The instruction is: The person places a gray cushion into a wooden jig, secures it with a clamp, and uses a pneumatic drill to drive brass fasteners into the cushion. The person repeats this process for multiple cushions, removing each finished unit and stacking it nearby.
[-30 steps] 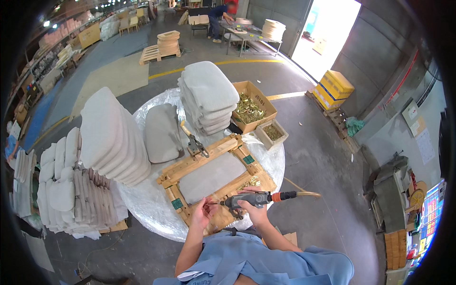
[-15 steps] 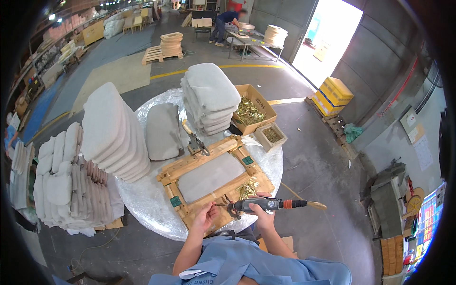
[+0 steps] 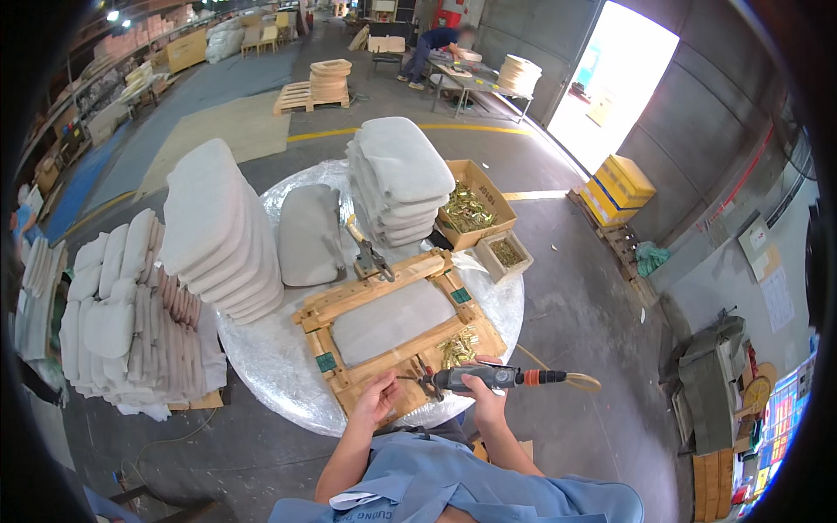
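Observation:
My right hand (image 3: 486,399) is wrapped round a dark air screwdriver (image 3: 488,376) with an orange collar, held level, its bit pointing left. At the bit's tip my left hand (image 3: 376,398) pinches with thumb and fingers; what is between them is too small to make out. Both hands are over the near edge of a wooden clamping jig (image 3: 384,303). A grey upholstered pad (image 3: 397,321) lies inside the jig's frame. Brass-coloured metal fittings (image 3: 457,350) are heaped on its near right part. One toggle clamp (image 3: 371,261) sits on the far rail, another near clamp (image 3: 426,383) beside the screwdriver's nose.
Stacks of grey pads (image 3: 209,227) (image 3: 401,179) and a single pad (image 3: 309,235) stand on the plastic-wrapped round table (image 3: 261,383). A cardboard box (image 3: 488,196) of fittings and a small wooden box (image 3: 503,254) are at far right. An air hose (image 3: 582,381) trails from the screwdriver. Another person works far off.
The whole view has shifted slightly, so the surroundings sit a little further right. My hands and the screwdriver keep nearly the same pose, level with the jig's near edge.

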{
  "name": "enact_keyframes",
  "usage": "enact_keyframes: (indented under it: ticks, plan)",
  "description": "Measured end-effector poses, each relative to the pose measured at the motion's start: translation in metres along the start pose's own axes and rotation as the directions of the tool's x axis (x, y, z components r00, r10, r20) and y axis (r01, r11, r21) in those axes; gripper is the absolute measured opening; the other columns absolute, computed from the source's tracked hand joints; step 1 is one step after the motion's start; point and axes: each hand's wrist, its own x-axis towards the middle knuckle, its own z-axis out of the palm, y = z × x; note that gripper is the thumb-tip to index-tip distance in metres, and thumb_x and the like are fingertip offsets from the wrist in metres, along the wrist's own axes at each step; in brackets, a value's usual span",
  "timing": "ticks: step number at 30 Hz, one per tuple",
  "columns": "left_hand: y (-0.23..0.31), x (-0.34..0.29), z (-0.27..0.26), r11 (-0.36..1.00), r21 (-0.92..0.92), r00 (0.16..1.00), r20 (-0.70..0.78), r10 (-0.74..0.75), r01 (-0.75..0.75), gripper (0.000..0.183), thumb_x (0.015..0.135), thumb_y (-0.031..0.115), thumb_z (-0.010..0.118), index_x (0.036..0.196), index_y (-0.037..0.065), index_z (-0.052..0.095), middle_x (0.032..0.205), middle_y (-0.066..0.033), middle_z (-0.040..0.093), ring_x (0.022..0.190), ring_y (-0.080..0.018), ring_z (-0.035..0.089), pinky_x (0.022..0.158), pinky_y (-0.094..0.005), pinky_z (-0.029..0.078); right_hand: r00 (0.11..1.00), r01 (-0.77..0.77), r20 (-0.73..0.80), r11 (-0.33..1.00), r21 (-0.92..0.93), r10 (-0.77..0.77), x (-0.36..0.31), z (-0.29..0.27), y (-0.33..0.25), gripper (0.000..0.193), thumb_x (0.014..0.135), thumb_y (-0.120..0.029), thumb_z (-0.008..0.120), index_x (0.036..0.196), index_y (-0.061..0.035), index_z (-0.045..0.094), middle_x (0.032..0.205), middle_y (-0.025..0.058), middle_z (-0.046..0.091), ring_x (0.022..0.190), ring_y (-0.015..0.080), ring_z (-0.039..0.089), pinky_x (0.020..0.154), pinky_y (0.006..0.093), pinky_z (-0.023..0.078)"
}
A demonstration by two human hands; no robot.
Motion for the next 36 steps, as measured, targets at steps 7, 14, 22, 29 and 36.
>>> enact_keyframes:
  ticks: [7,14,22,29,36]
  plan:
    - [0.002,-0.002,-0.001,0.999,0.042,0.999,-0.034,0.033,-0.032,0.010,0.104,0.011,0.073,0.112,0.005,0.072,0.096,-0.0071,0.076,0.086,-0.0187,0.078,0.080,-0.0350,0.070,1.000,-0.005,0.021,1.000,0.004,0.005,-0.005,0.005,0.001,0.054,0.084,0.000,0.073,0.134,-0.0067,0.055,0.121,0.0173,0.072,0.105,0.0303,0.076,0.077,0.0449,0.071]
    - [0.003,0.001,-0.008,0.999,0.041,0.999,0.023,0.027,-0.028,0.010,0.104,0.010,0.073,0.112,0.004,0.073,0.098,-0.0075,0.076,0.090,-0.0199,0.078,0.084,-0.0375,0.069,1.000,-0.012,-0.008,1.000,-0.005,0.012,-0.004,0.002,0.003,0.054,0.085,0.000,0.072,0.135,-0.0068,0.054,0.120,0.0167,0.072,0.105,0.0297,0.076,0.075,0.0435,0.071]
    - [0.005,0.007,-0.013,0.998,0.058,0.999,0.025,0.031,-0.033,0.010,0.104,0.009,0.072,0.112,0.003,0.074,0.100,-0.0080,0.077,0.091,-0.0201,0.078,0.089,-0.0394,0.068,1.000,-0.026,-0.014,1.000,0.013,0.026,0.003,0.005,0.006,0.055,0.084,-0.001,0.073,0.136,-0.0068,0.053,0.120,0.0167,0.072,0.105,0.0296,0.076,0.076,0.0437,0.071]
    - [0.016,0.013,-0.006,0.993,0.110,0.999,0.021,0.047,-0.049,0.011,0.105,0.009,0.071,0.113,0.002,0.074,0.098,-0.0074,0.076,0.091,-0.0194,0.078,0.088,-0.0385,0.068,0.999,-0.048,-0.009,0.998,0.042,0.049,0.015,0.008,0.009,0.053,0.086,0.001,0.071,0.135,-0.0065,0.054,0.120,0.0178,0.071,0.103,0.0297,0.076,0.076,0.0451,0.071]
    - [0.036,0.006,-0.001,0.960,0.258,0.993,0.084,0.087,-0.106,0.013,0.106,0.011,0.071,0.113,0.001,0.073,0.098,-0.0075,0.075,0.090,-0.0202,0.077,0.086,-0.0378,0.067,0.982,-0.174,-0.057,0.981,0.080,0.179,0.032,0.022,-0.002,0.052,0.088,-0.002,0.070,0.137,-0.0068,0.052,0.118,0.0190,0.071,0.100,0.0317,0.077,0.073,0.0472,0.071]
